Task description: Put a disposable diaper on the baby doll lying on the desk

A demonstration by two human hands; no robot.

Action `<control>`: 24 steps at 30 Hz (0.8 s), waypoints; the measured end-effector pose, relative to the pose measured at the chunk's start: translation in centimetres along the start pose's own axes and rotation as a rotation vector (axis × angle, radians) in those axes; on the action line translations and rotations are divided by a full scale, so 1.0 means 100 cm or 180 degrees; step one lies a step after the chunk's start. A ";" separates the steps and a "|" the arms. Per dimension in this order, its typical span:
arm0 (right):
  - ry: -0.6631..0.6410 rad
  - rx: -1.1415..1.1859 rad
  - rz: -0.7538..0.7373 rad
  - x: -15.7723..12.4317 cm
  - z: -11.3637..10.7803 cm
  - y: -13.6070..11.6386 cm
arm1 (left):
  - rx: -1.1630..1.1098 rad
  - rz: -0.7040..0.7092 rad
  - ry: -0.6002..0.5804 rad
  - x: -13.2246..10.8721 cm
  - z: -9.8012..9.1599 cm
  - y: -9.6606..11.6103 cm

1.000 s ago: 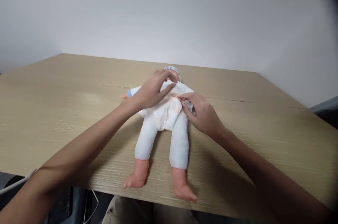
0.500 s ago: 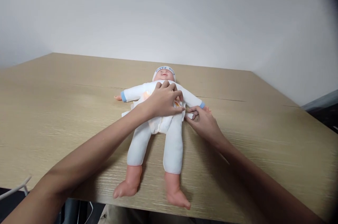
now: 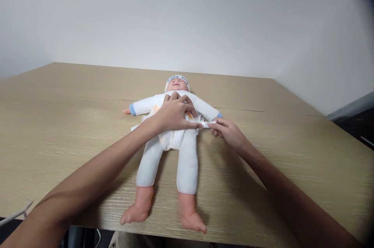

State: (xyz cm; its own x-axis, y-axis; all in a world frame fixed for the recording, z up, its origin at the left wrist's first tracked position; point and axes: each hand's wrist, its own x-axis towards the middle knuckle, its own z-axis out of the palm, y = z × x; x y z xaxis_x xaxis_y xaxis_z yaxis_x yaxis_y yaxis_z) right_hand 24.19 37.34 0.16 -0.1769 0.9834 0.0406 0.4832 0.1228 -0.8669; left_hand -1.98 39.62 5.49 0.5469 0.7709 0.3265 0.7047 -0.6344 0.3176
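A baby doll (image 3: 187, 162) in a white suit with blue cuffs and a white cap lies face up on the wooden table (image 3: 292, 154), bare feet towards me. A white diaper (image 3: 171, 141) is wrapped round its hips. My left hand (image 3: 175, 115) lies flat on the doll's belly, fingers spread, pressing the diaper front down. My right hand (image 3: 226, 131) is at the doll's left hip, and its thumb and fingers pinch the diaper's white side tab (image 3: 208, 124), which is pulled out sideways.
The table's near edge runs just under the doll's feet. A plain white wall rises behind the table. A white cable (image 3: 14, 213) shows below the edge at the lower left. A dark surface (image 3: 359, 123) lies past the table's right corner.
My left hand has slid down from the doll's chest onto its belly, so the face now shows. My right hand has moved outward to the right, drawing the tab with it.
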 end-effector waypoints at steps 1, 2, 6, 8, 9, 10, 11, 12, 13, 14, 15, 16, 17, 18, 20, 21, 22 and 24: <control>-0.0038 0.0117 -0.0002 0.000 0.000 -0.004 | 0.0032 -0.0013 -0.0004 0.000 0.000 0.000; -0.0051 0.0199 -0.0012 0.000 0.000 -0.008 | 0.0074 -0.0021 -0.0014 0.000 0.000 0.000; -0.0054 0.0450 -0.0082 0.004 0.014 -0.032 | 0.0177 -0.0053 -0.0049 0.001 0.001 0.002; -0.0085 0.0593 -0.0111 0.010 0.023 -0.043 | 0.0170 -0.0076 -0.0058 0.001 0.001 0.004; -0.0108 0.0655 -0.0110 0.015 0.028 -0.047 | 0.0165 -0.0085 -0.0065 0.001 0.001 0.005; -0.0131 0.0713 -0.0083 0.020 0.033 -0.050 | 0.0162 -0.0094 -0.0079 0.002 0.001 0.005; -0.0164 0.0750 -0.0027 0.026 0.038 -0.052 | 0.0154 -0.0104 -0.0102 0.002 0.001 0.005; -0.0198 0.0770 0.0045 0.031 0.041 -0.053 | 0.0140 -0.0118 -0.0128 0.002 0.001 0.005; -0.0240 0.0785 0.0121 0.036 0.044 -0.053 | 0.0108 -0.0134 -0.0167 0.003 -0.001 0.004; -0.0284 0.0762 0.0170 0.041 0.046 -0.052 | 0.0046 -0.0151 -0.0226 0.003 -0.003 0.002; -0.0316 0.0676 0.0169 0.043 0.047 -0.051 | -0.0056 -0.0160 -0.0317 0.003 -0.006 0.000; -0.0320 0.0542 0.0104 0.044 0.047 -0.050 | -0.0208 -0.0157 -0.0439 0.003 -0.011 -0.004; -0.0307 0.0391 -0.0011 0.044 0.047 -0.049 | -0.0411 -0.0143 -0.0583 0.002 -0.016 -0.008; -0.0284 0.0256 -0.0158 0.042 0.047 -0.049 | -0.0660 -0.0123 -0.0733 0.002 -0.021 -0.013; -0.0231 0.0117 -0.0435 0.035 0.047 -0.047 | -0.1209 -0.0096 -0.0956 0.000 -0.032 -0.022; -0.0188 0.0171 -0.0510 0.031 0.048 -0.046 | -0.1455 -0.0088 -0.1004 0.000 -0.035 -0.026; -0.0116 0.0264 -0.0556 0.027 0.050 -0.045 | -0.1662 -0.0070 -0.1005 -0.001 -0.038 -0.030; 0.0181 0.0354 -0.0630 0.018 0.057 -0.044 | -0.1961 0.0013 -0.0922 -0.001 -0.039 -0.035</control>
State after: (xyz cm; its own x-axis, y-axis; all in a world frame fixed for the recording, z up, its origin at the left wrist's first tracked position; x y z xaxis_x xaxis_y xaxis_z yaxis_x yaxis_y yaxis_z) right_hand 16.88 37.80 1.26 -0.2087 0.9479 0.2406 0.3458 0.3016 -0.8885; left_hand -6.24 41.51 7.79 0.7084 0.6980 0.1046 0.3631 -0.4876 0.7940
